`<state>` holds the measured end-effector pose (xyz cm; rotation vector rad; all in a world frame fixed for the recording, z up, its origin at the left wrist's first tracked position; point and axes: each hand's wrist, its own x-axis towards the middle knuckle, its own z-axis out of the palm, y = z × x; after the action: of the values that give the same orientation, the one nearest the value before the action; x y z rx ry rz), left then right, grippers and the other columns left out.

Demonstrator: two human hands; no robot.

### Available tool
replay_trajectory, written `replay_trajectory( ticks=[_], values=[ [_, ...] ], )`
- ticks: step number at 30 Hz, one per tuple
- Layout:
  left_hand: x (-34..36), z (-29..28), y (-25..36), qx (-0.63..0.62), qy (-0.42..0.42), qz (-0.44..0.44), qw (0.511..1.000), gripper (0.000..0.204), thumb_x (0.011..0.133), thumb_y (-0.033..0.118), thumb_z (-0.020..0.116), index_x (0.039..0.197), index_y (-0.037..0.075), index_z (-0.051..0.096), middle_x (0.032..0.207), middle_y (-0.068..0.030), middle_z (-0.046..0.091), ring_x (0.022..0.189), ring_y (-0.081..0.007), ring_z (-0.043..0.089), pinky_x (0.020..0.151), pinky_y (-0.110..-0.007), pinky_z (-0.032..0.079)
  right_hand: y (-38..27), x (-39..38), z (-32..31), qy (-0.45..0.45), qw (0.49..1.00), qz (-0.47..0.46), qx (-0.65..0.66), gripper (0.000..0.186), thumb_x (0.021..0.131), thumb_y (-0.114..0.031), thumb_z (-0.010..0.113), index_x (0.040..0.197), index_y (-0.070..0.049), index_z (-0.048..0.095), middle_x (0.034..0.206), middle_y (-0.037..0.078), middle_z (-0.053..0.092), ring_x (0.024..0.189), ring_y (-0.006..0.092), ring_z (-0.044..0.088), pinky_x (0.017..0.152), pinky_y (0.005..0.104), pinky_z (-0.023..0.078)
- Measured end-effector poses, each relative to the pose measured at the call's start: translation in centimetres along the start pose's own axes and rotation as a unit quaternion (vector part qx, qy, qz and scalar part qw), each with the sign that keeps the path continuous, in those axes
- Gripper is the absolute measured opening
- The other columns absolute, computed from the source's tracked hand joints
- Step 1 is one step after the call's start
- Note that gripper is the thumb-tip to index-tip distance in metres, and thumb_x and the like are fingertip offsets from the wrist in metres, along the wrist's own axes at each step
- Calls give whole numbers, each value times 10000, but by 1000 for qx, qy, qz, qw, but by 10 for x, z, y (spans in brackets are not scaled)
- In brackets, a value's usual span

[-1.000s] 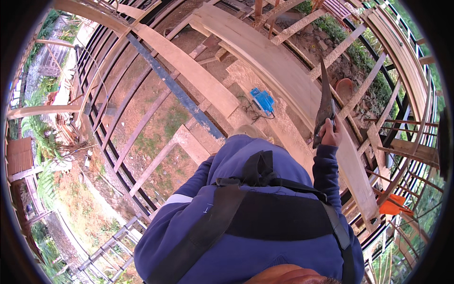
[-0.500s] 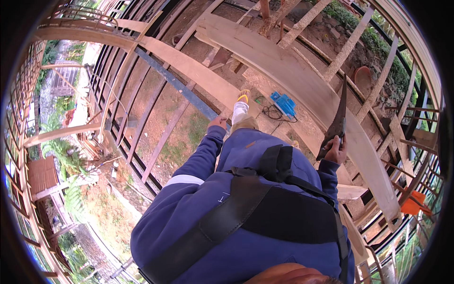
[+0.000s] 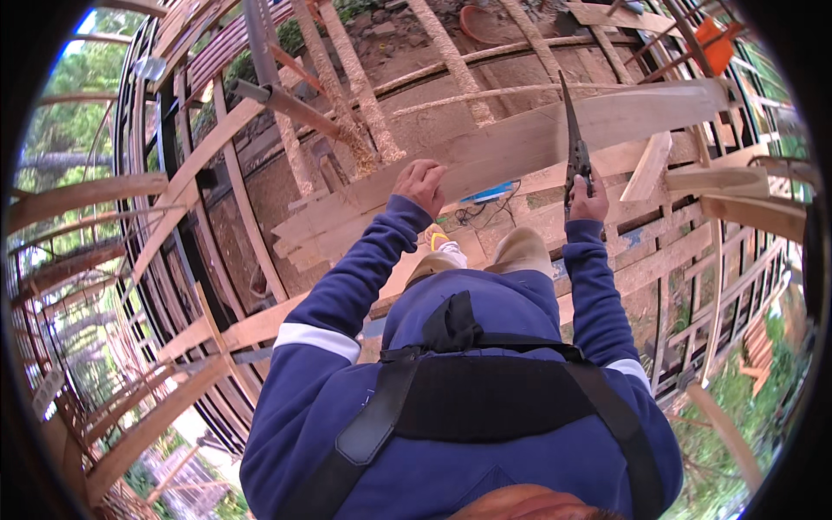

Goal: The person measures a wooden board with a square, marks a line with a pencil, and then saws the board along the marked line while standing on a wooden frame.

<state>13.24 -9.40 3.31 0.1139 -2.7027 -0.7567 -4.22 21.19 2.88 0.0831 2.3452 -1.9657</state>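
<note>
My right hand (image 3: 591,204) is closed round the handle of a handsaw (image 3: 574,143). The dark, tapering blade points away from me and lies across the view of a long wooden plank (image 3: 646,113). That plank runs from the middle left to the far right in front of me. Over its left part is my left hand (image 3: 419,184), fingers curled in. Whether it touches the wood, or has something small inside it, I cannot make out. Beneath the plank's near edge a blue corded power tool (image 3: 487,193) shows only in part.
Wooden joists dusted with shavings (image 3: 451,61) cross the ground beyond the plank. A round brown pole (image 3: 303,113) slants at the upper left. Short boards (image 3: 648,166) lie at the right. My foot in a yellow sandal (image 3: 439,239) stands below the plank. An orange object (image 3: 714,48) hangs far right.
My view has turned to the right, so the plank now lies more crosswise. My left hand has moved from beside a blue-grey beam to over the plank. The handsaw stays in my right hand.
</note>
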Motion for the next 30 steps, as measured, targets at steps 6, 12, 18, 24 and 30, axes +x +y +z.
replay_trajectory(
  ticks=[6,12,18,24,30],
  values=[
    [45,40,-31,47,-89,49,994,613,778,180,696,1363,98,532,1412,-143,497,1368,-339,430,1164,-474,351,-24,-89,20,101,992,48,54,446,860,-12,596,1305,18,589,771,21,621,615,65,558,543,231,473],
    [77,91,-18,26,-155,89,984,671,794,202,668,1431,99,485,1512,-121,433,1476,-307,317,1240,-519,208,-54,-192,28,160,979,59,107,455,881,-23,599,1333,15,566,830,33,628,630,58,547,560,215,471],
    [116,140,-10,-23,-111,56,992,676,835,306,674,1442,82,475,1547,-147,415,1455,-325,352,1210,-511,256,2,-257,59,193,981,-13,-16,424,926,-54,609,1343,20,582,886,41,626,670,77,548,602,233,467],
    [110,135,14,65,-124,24,990,597,895,387,606,1442,168,507,1550,-155,424,1406,-360,418,1167,-507,315,25,-277,100,212,975,52,-37,415,966,-145,640,1338,32,595,1029,92,691,832,127,624,753,279,525],
    [108,148,4,109,-71,126,983,516,927,301,556,1426,175,520,1559,-92,425,1445,-307,376,1181,-515,288,36,-253,112,206,977,8,-44,435,1000,-154,616,1399,9,559,1035,90,692,823,123,622,739,268,519]
  ],
)
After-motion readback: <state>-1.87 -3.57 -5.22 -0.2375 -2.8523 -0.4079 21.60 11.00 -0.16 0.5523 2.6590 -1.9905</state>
